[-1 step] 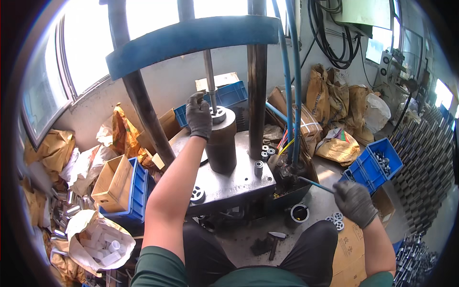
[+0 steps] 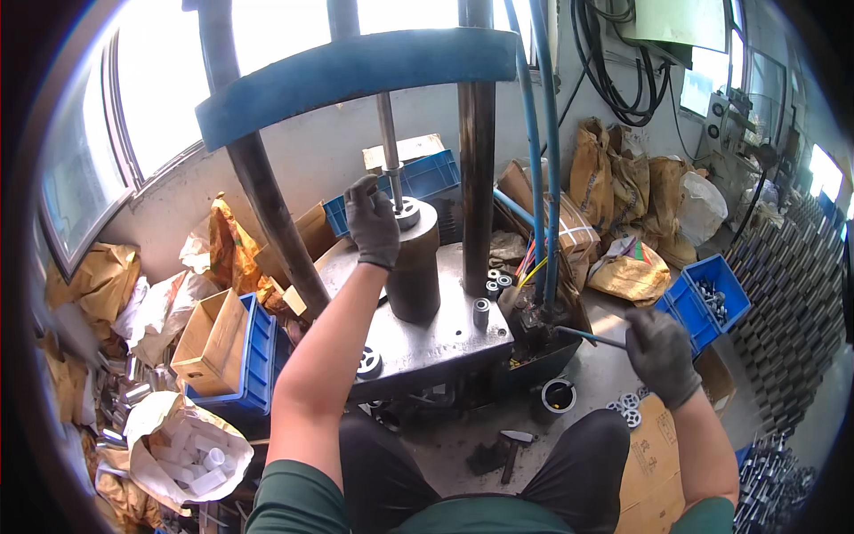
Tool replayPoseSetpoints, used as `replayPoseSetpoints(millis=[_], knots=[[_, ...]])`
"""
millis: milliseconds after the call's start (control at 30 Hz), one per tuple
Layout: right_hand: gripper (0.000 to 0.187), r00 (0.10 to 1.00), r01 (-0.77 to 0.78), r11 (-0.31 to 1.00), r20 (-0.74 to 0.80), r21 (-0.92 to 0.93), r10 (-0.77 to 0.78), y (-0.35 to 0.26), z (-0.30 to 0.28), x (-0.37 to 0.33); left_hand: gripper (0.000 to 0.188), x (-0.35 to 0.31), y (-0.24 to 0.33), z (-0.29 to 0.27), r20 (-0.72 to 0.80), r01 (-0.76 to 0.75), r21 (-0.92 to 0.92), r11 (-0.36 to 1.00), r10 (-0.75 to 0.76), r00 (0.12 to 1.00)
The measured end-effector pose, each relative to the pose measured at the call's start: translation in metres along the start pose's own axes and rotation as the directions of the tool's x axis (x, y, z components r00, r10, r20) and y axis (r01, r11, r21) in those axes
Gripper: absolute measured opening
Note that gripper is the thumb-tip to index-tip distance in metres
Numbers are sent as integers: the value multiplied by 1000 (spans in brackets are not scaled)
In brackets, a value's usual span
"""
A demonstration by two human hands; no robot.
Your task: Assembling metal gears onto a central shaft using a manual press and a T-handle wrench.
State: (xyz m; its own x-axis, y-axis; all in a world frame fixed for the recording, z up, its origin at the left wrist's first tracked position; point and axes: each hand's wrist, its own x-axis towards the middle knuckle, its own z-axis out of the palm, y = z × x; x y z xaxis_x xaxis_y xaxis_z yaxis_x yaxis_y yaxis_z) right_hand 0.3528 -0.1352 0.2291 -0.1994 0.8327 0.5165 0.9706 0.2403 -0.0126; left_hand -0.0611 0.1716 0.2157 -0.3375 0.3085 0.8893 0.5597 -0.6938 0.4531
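My left hand (image 2: 373, 224), in a dark grey glove, is raised beside a spoked metal wheel (image 2: 408, 214) on top of a thick steel cylinder (image 2: 414, 283). Its fingers point up, loosely bent and partly apart, with nothing visible in them; whether they touch the wheel I cannot tell. A vertical press rod (image 2: 389, 133) comes down into the wheel's middle. My gloved right hand (image 2: 662, 358) is closed round the end of a thin lever (image 2: 589, 336), which reaches right from the pump at the press's side. Another spoked wheel (image 2: 368, 362) lies at the plate's front left.
The press plate (image 2: 454, 343) carries a small sleeve (image 2: 481, 312) and several small rings. A hammer (image 2: 511, 454) and a dark cup (image 2: 558, 397) are on the floor. Blue bins (image 2: 712, 294) stand right; a sack of white pieces (image 2: 187, 454) sits left.
My right hand has risen a little with the lever's end. My left hand has shifted slightly lower beside the wheel. The wheel and cylinder have stayed put.
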Motion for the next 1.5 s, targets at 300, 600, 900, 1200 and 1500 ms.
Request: replayPoseSetpoints(millis=[300,600,900,1200,1500], knots=[[38,954,-18,999,-299,45,31,22,25,170,39,-196,68,22,829,-278,92,956,81,553],[52,976,-165,983,-131,83,175,38,18,167,28,-226,45,31,842,-45,212,976,-159,516],[53,980,-196,980,-11,35,196,31,3,158,20,-227,58,5,625,-13,76,997,-37,780],[67,980,-163,984,-103,66,169,35,11,145,20,-260,147,-67,699,967,-154,201,-670,250],[61,981,-136,990,-133,34,139,23,1,111,34,-309,179,-113,790,984,-4,-178,-604,-106]])
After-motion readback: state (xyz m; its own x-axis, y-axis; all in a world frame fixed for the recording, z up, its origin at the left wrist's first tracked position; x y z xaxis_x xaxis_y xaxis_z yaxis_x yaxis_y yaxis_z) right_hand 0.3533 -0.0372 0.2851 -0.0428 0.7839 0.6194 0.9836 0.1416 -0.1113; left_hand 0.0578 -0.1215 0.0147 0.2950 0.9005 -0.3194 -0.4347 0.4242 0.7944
